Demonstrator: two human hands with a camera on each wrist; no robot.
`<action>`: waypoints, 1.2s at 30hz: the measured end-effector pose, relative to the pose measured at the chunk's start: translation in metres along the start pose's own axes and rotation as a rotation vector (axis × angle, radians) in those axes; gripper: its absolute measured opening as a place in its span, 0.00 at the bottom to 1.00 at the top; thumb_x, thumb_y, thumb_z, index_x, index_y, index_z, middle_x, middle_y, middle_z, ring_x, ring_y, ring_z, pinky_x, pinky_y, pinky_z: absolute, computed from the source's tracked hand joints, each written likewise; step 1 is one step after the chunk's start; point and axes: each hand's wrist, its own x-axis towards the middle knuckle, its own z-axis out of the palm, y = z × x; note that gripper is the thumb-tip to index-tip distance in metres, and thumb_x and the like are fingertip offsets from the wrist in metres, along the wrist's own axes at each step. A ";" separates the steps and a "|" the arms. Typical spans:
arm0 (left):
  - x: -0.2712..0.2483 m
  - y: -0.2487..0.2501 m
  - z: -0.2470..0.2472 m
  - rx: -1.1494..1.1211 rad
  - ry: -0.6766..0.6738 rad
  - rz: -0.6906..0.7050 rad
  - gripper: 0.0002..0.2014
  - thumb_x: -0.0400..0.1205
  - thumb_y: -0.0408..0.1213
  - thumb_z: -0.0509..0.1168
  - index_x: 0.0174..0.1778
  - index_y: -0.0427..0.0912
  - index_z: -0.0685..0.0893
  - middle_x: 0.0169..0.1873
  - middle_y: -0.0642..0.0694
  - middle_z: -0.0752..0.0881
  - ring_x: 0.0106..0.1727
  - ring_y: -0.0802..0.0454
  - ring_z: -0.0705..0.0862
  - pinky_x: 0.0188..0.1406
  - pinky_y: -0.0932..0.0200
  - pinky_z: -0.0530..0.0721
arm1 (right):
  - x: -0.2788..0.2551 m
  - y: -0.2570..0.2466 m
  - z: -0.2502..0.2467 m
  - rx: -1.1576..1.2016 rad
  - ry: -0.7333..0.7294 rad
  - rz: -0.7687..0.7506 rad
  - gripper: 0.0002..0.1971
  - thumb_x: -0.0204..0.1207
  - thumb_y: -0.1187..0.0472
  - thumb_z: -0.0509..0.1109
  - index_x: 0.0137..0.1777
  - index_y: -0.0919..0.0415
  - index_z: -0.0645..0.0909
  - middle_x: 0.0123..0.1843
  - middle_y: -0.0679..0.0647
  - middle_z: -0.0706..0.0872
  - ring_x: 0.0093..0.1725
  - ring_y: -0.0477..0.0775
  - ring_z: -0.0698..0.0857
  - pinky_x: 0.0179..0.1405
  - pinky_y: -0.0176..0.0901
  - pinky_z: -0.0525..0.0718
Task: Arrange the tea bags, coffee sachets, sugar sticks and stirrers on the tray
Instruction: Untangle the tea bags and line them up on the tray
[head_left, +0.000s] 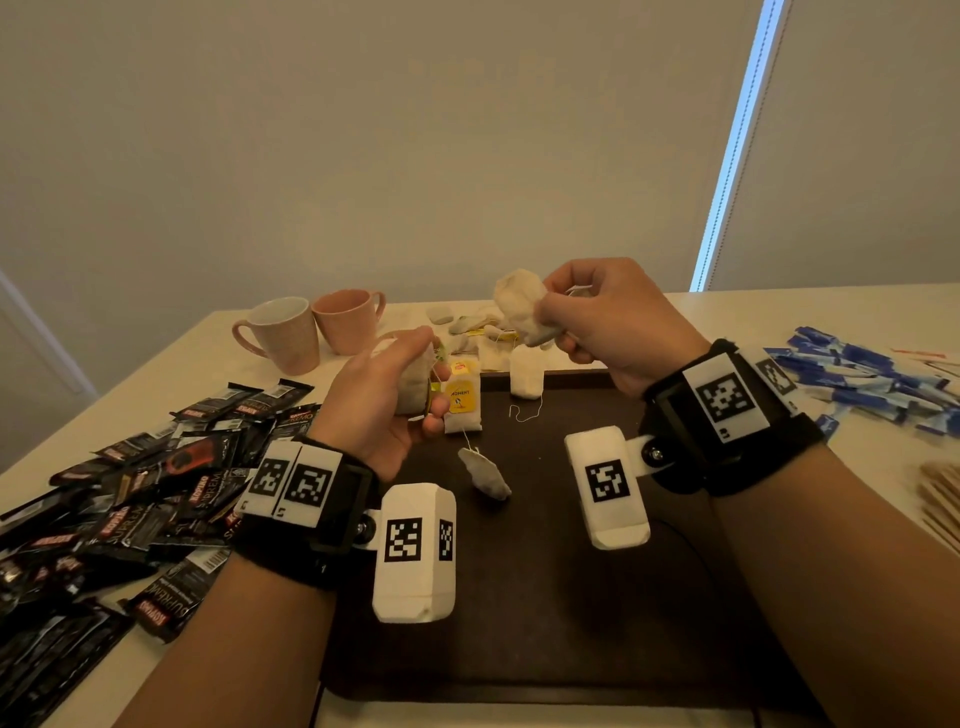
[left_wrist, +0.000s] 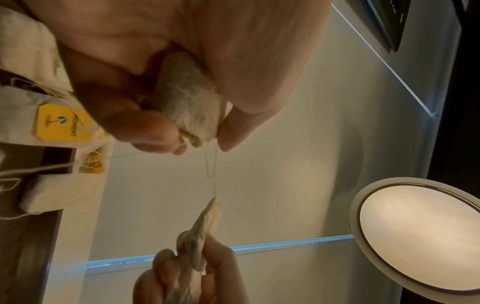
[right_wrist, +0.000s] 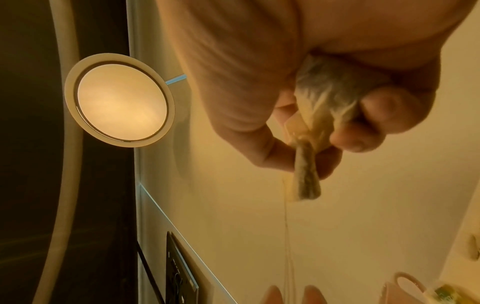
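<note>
My left hand (head_left: 434, 379) grips a white tea bag (head_left: 413, 382) above the far left corner of the dark tray (head_left: 545, 597). Higher and to the right, my right hand (head_left: 553, 322) pinches a second crumpled tea bag (head_left: 519, 306). In the left wrist view thin strings run from the left hand's tea bag (left_wrist: 187, 98) to the right hand's tea bag (left_wrist: 205, 226). On the tray lie a tea bag with a yellow tag (head_left: 462, 400), a white tea bag (head_left: 526, 376) and a grey crumpled tea bag (head_left: 485, 475).
Black coffee sachets (head_left: 145, 493) are heaped left of the tray. Blue sugar sticks (head_left: 862, 379) lie at the right, with wooden stirrers (head_left: 940, 499) nearer me. Loose tea bags (head_left: 478, 327) sit beyond the tray. Two pink mugs (head_left: 280, 335) stand at the back left.
</note>
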 end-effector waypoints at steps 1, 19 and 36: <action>0.000 0.000 0.000 0.010 -0.009 0.008 0.10 0.83 0.47 0.67 0.53 0.45 0.82 0.38 0.45 0.80 0.27 0.53 0.77 0.19 0.63 0.72 | 0.001 0.000 0.000 0.014 0.025 -0.014 0.04 0.76 0.68 0.72 0.41 0.60 0.83 0.35 0.58 0.83 0.28 0.51 0.75 0.23 0.40 0.71; -0.001 0.003 -0.004 -0.023 0.050 0.078 0.04 0.86 0.38 0.64 0.53 0.42 0.80 0.38 0.42 0.81 0.26 0.52 0.80 0.17 0.63 0.75 | 0.001 0.002 0.001 -0.027 -0.064 -0.005 0.04 0.77 0.68 0.71 0.47 0.61 0.86 0.39 0.61 0.84 0.31 0.52 0.76 0.25 0.40 0.71; -0.003 0.001 0.000 0.101 0.036 0.199 0.03 0.80 0.37 0.71 0.47 0.43 0.86 0.27 0.49 0.79 0.21 0.57 0.72 0.14 0.67 0.65 | -0.009 0.001 0.010 -0.093 -0.294 -0.074 0.11 0.78 0.53 0.75 0.48 0.61 0.85 0.34 0.53 0.87 0.29 0.47 0.80 0.26 0.37 0.77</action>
